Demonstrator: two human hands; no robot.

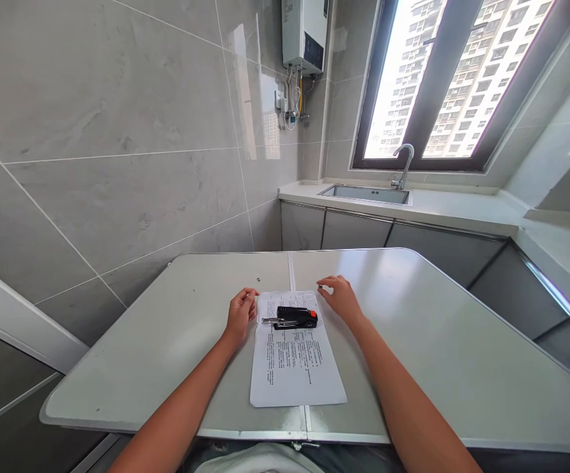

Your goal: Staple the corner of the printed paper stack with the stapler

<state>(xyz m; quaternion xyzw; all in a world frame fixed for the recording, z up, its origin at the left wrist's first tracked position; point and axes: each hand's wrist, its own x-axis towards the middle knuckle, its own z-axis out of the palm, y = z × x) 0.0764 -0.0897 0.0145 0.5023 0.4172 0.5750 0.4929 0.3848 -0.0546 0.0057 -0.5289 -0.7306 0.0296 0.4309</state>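
A black stapler [295, 318] with a red-orange part at its right end lies across the upper half of printed paper sheets [295, 381]. A slim metal part sticks out from its left end. My left hand [241, 316] rests beside the sheets' upper left edge, fingers curled together; what they hold, if anything, is hidden. Near the upper right corner of the sheets, my right hand [340, 295] pinches a small dark piece [320, 286] between thumb and fingertips. It is too small to name. Neither hand touches the stapler.
The sheets lie on a pale folding table [167, 355] with a centre seam. Small dark bits [258, 279] lie beyond my left hand. Past the table are a counter with a sink [364, 193] and faucet [404, 164]. A tiled wall [117, 197] stands to the left.
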